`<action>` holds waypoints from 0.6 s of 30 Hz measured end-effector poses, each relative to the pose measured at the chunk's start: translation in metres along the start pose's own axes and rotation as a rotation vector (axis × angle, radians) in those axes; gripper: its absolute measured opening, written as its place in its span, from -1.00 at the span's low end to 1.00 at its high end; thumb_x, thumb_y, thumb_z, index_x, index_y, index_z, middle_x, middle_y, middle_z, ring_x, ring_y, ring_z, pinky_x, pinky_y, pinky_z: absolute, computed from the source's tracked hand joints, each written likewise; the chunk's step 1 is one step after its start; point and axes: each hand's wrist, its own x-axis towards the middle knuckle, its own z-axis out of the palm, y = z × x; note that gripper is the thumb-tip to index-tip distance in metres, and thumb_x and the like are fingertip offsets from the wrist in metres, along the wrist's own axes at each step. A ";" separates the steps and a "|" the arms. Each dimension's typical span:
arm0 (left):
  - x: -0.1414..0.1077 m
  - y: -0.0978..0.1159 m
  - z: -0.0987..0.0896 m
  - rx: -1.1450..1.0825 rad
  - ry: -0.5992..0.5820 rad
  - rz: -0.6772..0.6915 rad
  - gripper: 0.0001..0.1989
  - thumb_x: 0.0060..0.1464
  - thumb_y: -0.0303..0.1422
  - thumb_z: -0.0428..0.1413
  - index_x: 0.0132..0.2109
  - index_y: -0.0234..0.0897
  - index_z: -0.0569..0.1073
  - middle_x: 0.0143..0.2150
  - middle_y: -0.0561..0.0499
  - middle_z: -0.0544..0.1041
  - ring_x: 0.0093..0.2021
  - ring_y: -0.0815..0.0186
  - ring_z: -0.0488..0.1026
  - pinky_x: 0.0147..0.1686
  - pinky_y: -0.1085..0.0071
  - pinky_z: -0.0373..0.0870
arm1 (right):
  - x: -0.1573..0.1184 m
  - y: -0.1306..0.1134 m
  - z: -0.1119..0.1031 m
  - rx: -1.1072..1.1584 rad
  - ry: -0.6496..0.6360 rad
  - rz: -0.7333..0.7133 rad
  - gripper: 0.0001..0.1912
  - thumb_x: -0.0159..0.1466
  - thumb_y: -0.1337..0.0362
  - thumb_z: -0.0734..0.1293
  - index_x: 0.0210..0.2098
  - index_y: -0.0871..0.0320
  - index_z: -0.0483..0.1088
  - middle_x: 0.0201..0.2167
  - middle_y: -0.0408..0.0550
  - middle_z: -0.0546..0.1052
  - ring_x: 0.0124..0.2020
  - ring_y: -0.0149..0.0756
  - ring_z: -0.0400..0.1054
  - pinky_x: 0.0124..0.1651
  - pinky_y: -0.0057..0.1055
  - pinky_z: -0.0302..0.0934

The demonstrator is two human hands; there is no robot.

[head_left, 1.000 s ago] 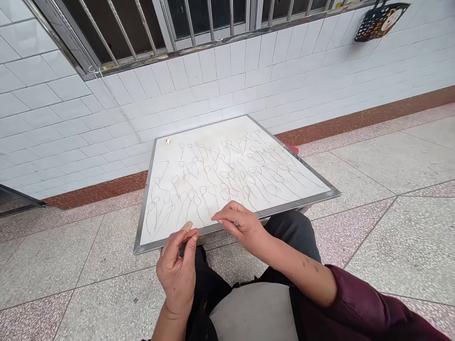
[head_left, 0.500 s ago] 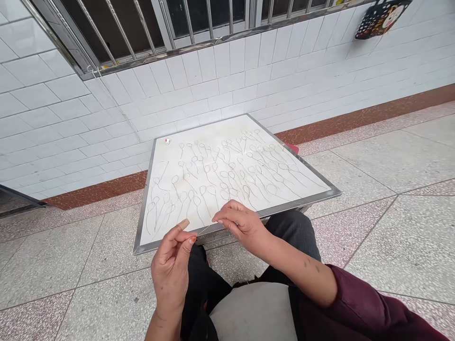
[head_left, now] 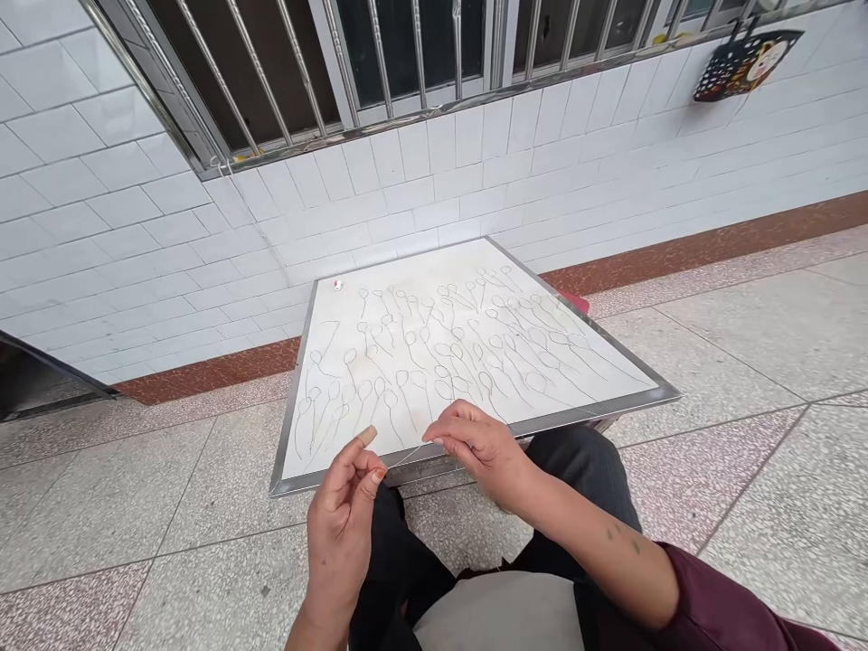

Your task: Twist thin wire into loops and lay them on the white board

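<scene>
Both hands draw a touch farther apart than 0.5 s ago, while the whole view slides down and right. The left hand (head_left: pixel 339 529), palm side partly turned up, pinches 1 end of a thread (head_left: pixel 405 455) between thumb and a finger; its index finger, tipped with a tan wrap (head_left: pixel 367 436), stretches forward above the pinch. The thumbnail is orange. The right hand (head_left: pixel 481 452), knuckles up, comes in from the right with its forearm slanting, and pinches the thread between thumb and fingertip. The thread is thin and pale, running straight across the gap over the near rim of the table (head_left: pixel 318 480).

On the white top lie many dark strands (head_left: pixel 391 400), each a small loop with a wavy tail, in uneven rows. A small red-and-white object (head_left: pixel 338 285) sits near the far left corner. Beyond stands a white tiled wall (head_left: pixel 169 221) with window bars (head_left: pixel 380 59). On the right hangs a dark bag (head_left: pixel 742 70) with a pale round print, its details too small to read.
</scene>
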 end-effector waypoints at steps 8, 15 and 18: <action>-0.001 -0.010 -0.003 0.007 -0.011 0.061 -0.54 0.11 -0.19 0.23 0.16 -0.11 0.48 -0.25 0.01 0.52 -0.22 0.27 0.49 -0.12 0.33 0.46 | 0.000 -0.001 0.002 -0.046 0.046 -0.024 -0.74 0.36 0.38 0.22 -0.13 0.01 0.51 -0.34 -0.09 0.43 -0.36 -0.34 0.36 -0.33 -0.40 0.28; -0.004 -0.011 0.000 0.155 0.043 0.101 -0.57 0.15 -0.24 0.20 0.16 -0.11 0.47 -0.26 0.04 0.55 -0.25 0.29 0.50 -0.11 0.33 0.43 | 0.001 -0.009 0.001 -0.024 0.026 -0.002 -0.79 0.36 0.35 0.26 -0.16 0.02 0.54 -0.33 -0.08 0.49 -0.32 -0.33 0.40 -0.28 -0.39 0.31; -0.005 -0.008 0.002 0.190 0.073 0.101 -0.59 0.16 -0.23 0.19 0.15 -0.11 0.47 -0.27 0.05 0.55 -0.26 0.31 0.49 -0.10 0.34 0.41 | 0.003 -0.012 -0.002 0.028 0.011 0.074 -0.83 0.34 0.33 0.30 -0.17 0.03 0.54 -0.33 -0.09 0.51 -0.31 -0.33 0.40 -0.23 -0.37 0.32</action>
